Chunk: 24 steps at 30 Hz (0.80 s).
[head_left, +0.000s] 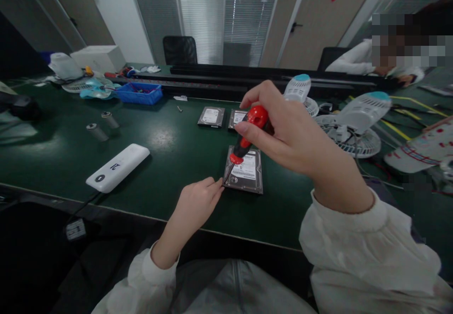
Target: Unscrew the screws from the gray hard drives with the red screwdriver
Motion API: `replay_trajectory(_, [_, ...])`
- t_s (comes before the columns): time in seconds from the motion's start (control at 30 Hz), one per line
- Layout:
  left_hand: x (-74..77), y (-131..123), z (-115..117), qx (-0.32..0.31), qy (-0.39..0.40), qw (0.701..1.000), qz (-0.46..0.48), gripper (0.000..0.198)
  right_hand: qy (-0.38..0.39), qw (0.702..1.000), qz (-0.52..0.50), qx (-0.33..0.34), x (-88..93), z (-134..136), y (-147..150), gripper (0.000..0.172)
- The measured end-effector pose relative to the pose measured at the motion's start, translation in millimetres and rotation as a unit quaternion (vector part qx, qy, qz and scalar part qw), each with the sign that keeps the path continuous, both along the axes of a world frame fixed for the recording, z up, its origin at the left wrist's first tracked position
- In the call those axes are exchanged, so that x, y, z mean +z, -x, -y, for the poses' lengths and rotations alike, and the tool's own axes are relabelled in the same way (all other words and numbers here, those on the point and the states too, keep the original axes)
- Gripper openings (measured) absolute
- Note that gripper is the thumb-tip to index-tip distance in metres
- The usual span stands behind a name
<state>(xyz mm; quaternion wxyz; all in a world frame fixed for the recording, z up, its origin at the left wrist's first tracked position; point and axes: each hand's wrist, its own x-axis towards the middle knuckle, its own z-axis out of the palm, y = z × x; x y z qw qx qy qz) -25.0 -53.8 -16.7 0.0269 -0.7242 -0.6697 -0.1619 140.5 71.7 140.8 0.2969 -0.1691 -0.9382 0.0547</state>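
A hard drive (247,174) lies label up on the green table in front of me. My right hand (279,127) grips the red and black handle of a screwdriver (242,145) from above. The screwdriver is tilted, and its tip meets the drive's near left corner. At that same corner are the closed fingertips of my left hand (201,198); whatever they pinch is too small to make out. Beyond lie two more hard drives, one (211,116) in full view and another (236,118) partly hidden behind my right hand.
On the green table (170,163), a white power bank (118,166) and two metal cylinders (97,132) lie to the left. A blue tray (139,94) stands behind. White fans (361,115) and cables are at right. A person (354,61) sits across the table.
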Motion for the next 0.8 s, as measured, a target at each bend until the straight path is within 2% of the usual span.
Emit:
replay_trajectory(0.07, [0.1, 0.3, 0.4, -0.001, -0.001, 1.000, 0.001, 0.030, 0.001, 1.000, 0.011, -0.005, 0.0, -0.4, -0.3, 0.032])
replay_trajectory(0.27, [0.4, 0.9, 0.9, -0.003, -0.001, 1.000, -0.001, 0.031, 0.002, 0.998, 0.011, 0.062, 0.0, -1.5, -1.9, 0.027])
replay_trajectory(0.47, [-0.4, 1.0, 0.5, -0.004, -0.002, 1.000, 0.003, 0.031, -0.020, 1.000, 0.010, 0.004, 1.5, -0.6, -1.4, 0.032])
replay_trajectory(0.67, [-1.0, 0.4, -0.3, -0.001, 0.002, 1.000, -0.001, 0.031, -0.023, 0.999, 0.007, 0.029, 2.5, -2.9, -3.8, 0.024])
replay_trajectory(0.8, [-0.8, -0.1, -0.1, 0.000, 0.001, 1.000, 0.001, 0.031, -0.048, 0.999, 0.007, -0.014, 3.3, -2.2, -3.0, 0.031])
